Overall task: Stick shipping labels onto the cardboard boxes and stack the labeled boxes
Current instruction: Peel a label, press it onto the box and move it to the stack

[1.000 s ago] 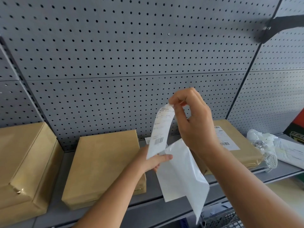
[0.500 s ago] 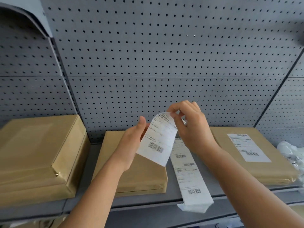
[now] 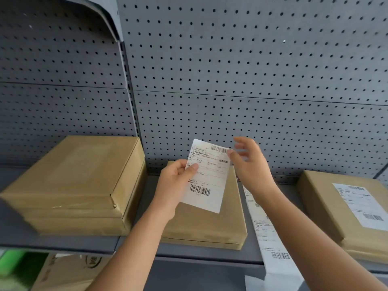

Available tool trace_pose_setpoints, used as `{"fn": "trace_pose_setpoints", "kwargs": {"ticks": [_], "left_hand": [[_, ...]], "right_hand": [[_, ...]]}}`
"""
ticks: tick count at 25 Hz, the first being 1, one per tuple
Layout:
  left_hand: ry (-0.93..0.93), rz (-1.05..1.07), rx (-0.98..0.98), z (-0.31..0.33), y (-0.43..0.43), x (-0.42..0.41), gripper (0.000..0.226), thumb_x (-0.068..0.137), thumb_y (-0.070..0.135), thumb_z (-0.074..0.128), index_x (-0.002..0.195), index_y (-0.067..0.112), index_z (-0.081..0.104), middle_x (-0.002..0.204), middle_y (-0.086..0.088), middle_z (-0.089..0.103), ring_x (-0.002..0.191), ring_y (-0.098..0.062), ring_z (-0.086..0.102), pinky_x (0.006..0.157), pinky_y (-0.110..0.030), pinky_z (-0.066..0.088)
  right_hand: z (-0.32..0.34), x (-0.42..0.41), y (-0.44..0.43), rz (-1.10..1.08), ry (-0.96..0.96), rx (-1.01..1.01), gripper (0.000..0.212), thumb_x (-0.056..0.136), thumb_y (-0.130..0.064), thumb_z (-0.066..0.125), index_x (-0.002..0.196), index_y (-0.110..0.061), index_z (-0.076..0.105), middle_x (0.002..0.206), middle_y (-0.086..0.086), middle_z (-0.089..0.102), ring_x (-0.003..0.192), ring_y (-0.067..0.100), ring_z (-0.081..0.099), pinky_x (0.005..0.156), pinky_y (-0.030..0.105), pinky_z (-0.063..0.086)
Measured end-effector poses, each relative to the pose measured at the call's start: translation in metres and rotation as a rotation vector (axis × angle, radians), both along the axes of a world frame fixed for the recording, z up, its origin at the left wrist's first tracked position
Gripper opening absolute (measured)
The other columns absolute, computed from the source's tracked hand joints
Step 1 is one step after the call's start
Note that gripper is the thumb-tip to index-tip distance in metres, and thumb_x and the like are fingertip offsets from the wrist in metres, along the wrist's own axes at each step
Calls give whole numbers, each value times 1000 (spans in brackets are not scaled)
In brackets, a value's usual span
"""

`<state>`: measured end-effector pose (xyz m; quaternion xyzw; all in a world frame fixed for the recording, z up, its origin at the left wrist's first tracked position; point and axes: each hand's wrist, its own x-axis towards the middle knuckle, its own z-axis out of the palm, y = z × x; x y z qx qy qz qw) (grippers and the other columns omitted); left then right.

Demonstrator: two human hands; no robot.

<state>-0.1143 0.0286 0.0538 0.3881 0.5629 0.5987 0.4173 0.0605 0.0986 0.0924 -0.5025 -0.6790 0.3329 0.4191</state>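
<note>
My left hand (image 3: 174, 183) pinches the left edge of a white shipping label (image 3: 206, 179), held upright with its barcodes facing me. The thumb tip of my right hand (image 3: 249, 164) touches the label's upper right corner, and its fingers are spread. Right behind the label lies a flat, unlabelled cardboard box (image 3: 210, 227) on the grey shelf (image 3: 189, 253). A thicker stack of brown boxes (image 3: 73, 181) stands to the left. On the right is a box (image 3: 321, 202) with a stuck label (image 3: 361, 206). A strip of labels (image 3: 266, 232) lies between the boxes and hangs over the shelf edge.
A grey pegboard wall (image 3: 231, 70) closes the back of the shelf, with an upright post (image 3: 130, 101) left of centre. Below the shelf at the lower left are a printed carton (image 3: 63, 271) and something green (image 3: 10, 265).
The single label has come off the strip, which now lies on the shelf. My left hand has taken the label's left edge, and my right hand's fingers have opened. The view has shifted left.
</note>
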Motion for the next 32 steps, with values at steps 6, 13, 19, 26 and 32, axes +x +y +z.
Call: {"fn": "trace_pose_setpoints", "kwargs": {"ticks": [6, 13, 19, 26, 32], "left_hand": [[-13, 69, -81, -23, 3, -18, 14, 97, 24, 65, 105, 17, 74, 99, -1, 79, 90, -21, 76, 75, -38, 61], [370, 52, -130, -40, 9, -33, 18, 99, 23, 63, 108, 17, 77, 102, 8, 78, 90, -6, 73, 74, -23, 59], [673, 37, -177, -49, 22, -39, 30, 96, 25, 68, 123, 13, 70, 113, -1, 74, 93, -9, 66, 61, -8, 45], [801, 32, -254, -57, 37, -33, 32, 91, 30, 73, 119, 17, 64, 89, 4, 69, 90, -16, 67, 68, -29, 56], [879, 14, -329, -62, 43, -29, 31, 91, 29, 74, 118, 19, 61, 95, 0, 69, 73, -12, 59, 51, -25, 41]], "right_hand": [[-31, -16, -13, 241, 266, -445, 19, 101, -13, 54, 95, -11, 71, 98, 4, 78, 86, 22, 74, 76, 34, 59], [-53, -29, -4, 92, 101, -351, 12, 98, -8, 56, 94, -11, 68, 87, 6, 76, 80, 23, 75, 75, 35, 62], [-76, -33, 6, 9, -122, -267, 20, 95, -17, 60, 114, -22, 55, 88, 5, 71, 83, 19, 68, 73, 37, 56], [-84, -35, 9, -23, -284, -164, 23, 98, -14, 55, 120, -16, 49, 85, 0, 61, 72, 8, 56, 53, 23, 38], [-92, -36, 13, -29, -399, -130, 22, 95, -11, 53, 117, -14, 50, 76, 1, 61, 63, 14, 55, 57, 33, 47]]}}
